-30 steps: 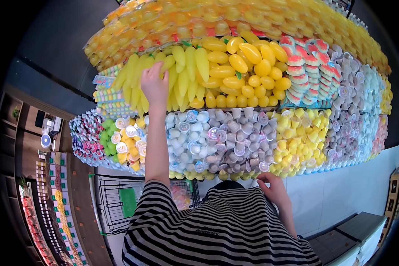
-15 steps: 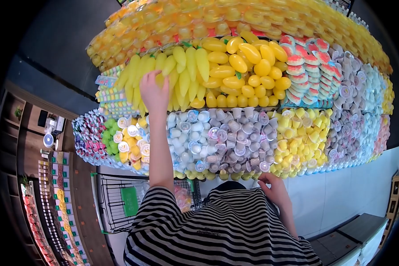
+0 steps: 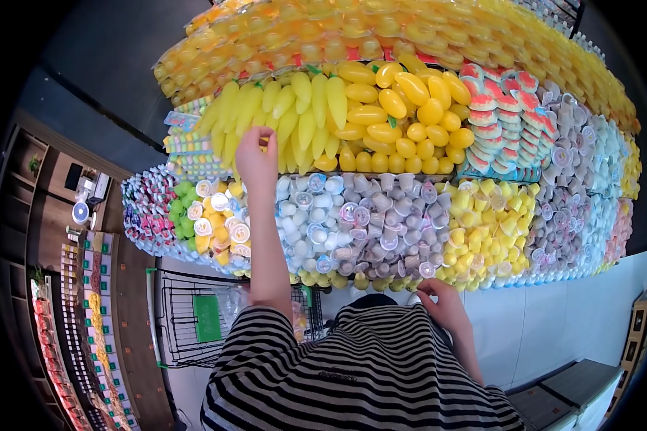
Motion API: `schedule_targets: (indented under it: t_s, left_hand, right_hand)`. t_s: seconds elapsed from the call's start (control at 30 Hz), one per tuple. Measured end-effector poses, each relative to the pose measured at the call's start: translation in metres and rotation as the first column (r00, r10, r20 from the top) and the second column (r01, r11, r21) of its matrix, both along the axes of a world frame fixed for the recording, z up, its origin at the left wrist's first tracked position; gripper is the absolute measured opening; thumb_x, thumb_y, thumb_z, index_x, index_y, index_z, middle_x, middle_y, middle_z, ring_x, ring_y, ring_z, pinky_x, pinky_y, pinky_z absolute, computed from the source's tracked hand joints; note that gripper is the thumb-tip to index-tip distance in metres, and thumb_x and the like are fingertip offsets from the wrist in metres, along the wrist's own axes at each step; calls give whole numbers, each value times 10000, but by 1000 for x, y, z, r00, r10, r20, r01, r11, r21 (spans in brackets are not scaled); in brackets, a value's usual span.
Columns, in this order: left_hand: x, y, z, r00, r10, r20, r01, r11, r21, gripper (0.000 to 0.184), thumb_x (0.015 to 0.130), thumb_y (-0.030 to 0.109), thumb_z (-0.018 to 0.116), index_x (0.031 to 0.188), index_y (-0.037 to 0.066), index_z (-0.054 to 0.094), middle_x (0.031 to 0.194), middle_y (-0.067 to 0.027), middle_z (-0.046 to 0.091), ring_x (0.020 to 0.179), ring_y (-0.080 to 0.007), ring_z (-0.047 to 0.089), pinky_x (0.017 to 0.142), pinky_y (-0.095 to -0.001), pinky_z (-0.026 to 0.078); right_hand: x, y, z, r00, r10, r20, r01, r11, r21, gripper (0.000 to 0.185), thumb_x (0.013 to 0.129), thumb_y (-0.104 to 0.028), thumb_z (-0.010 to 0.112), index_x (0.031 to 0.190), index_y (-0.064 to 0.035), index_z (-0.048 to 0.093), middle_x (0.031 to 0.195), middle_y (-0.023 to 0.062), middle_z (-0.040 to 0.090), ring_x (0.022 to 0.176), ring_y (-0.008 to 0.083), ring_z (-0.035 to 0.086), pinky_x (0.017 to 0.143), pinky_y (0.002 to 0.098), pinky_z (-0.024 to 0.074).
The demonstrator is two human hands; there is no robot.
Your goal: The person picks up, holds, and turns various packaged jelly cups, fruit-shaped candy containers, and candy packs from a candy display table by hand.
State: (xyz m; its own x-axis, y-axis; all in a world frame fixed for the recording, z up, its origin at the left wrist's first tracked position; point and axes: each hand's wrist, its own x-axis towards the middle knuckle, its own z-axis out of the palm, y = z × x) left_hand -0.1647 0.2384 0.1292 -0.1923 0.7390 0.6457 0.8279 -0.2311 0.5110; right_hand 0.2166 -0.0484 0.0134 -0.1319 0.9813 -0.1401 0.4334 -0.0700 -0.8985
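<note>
My left hand point(image 3: 257, 156) is raised over the front of a pile of pale yellow, elongated fruit-shaped packs point(image 3: 305, 108). Its fingers curl toward the thumb; whether anything is between them I cannot make out. Beside that pile lie deeper yellow, rounded mango-like packs point(image 3: 412, 86). Below my left hand are white and light-blue jelly cups point(image 3: 305, 219), with grey-lilac cups point(image 3: 388, 223) to their right. My right hand point(image 3: 442, 303) is low by the front edge of the display, beneath yellow cups point(image 3: 485, 226). Its fingers are bent, and a small whitish patch shows at their tips.
A wire shopping cart point(image 3: 183, 316) with a green panel and clear bags stands at lower left. Orange-yellow packs point(image 3: 323, 39) line the back tier. Red-and-white packs point(image 3: 502, 118) are on the right. Shelving point(image 3: 97, 337) stands far left, a grey cabinet point(image 3: 582, 384) lower right.
My left hand has drawn back slightly from the pale yellow packs, and its fingers have curled in from a more spread pose. My right hand stays almost where it was.
</note>
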Motion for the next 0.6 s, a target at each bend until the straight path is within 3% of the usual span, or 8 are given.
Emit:
schedule_targets:
  t_s: [0.2,0.27,0.33,0.43,0.47,0.5,0.53,0.6]
  left_hand:
    - [37,-115,-44,884,-164,438,244,960,-134,212,1041,127,558,971,-6,707,796,-77,714,698,-133,648,660,-287,507]
    - [44,-147,-72,854,-123,505,246,951,-185,287,1055,128,522,875,-1,705,757,-67,703,676,-120,634,634,-286,485]
    - [47,-177,-82,910,-64,409,256,863,-436,316,1032,121,565,760,6,677,724,-69,693,676,-167,649,641,-320,482]
    - [57,-189,-88,923,-367,112,384,884,-267,311,987,122,641,701,9,685,653,-82,667,634,-233,619,632,-363,481]
    - [56,-190,-86,901,-429,68,424,838,-344,125,917,74,698,809,13,717,758,-109,692,724,-286,656,708,-374,515]
    - [64,-191,-80,903,-417,104,427,842,-330,75,908,72,706,858,18,718,805,-110,699,762,-294,667,731,-382,522]
    - [79,-193,-71,903,-407,139,430,846,-315,48,899,70,713,906,23,720,852,-111,707,801,-301,678,755,-389,529]
    - [91,-196,-59,884,-428,188,467,795,-388,147,890,59,711,1034,30,701,1022,-120,720,900,-319,696,825,-400,549]
  right_hand:
    - [8,2,-5,995,-95,-43,99,989,113,87,924,-70,725,973,1,723,893,113,729,773,198,705,695,328,557]
    - [4,2,14,974,-194,-120,208,971,120,63,918,-56,736,921,6,732,826,89,716,722,150,679,650,303,537]
    - [8,3,9,957,-248,-152,268,955,127,90,923,-28,728,849,20,709,760,70,702,685,117,649,649,262,507]
    - [18,9,-3,945,-252,-210,296,931,214,299,1006,-63,635,717,6,606,641,16,581,600,81,519,580,239,413]
    - [19,12,-2,931,-256,-261,310,931,191,336,1027,-76,604,701,-3,582,628,10,549,588,81,492,568,241,393]
    - [20,15,-2,913,-262,-311,324,932,165,373,1049,-90,573,684,-12,559,615,3,517,576,81,465,556,244,373]
    - [18,20,-1,890,-250,-382,339,922,186,349,1088,-116,487,760,-23,564,638,-8,488,581,75,439,555,244,347]
    - [12,28,12,795,-335,-505,405,914,32,261,1084,-96,494,857,-27,603,664,-22,500,568,70,440,538,243,352]
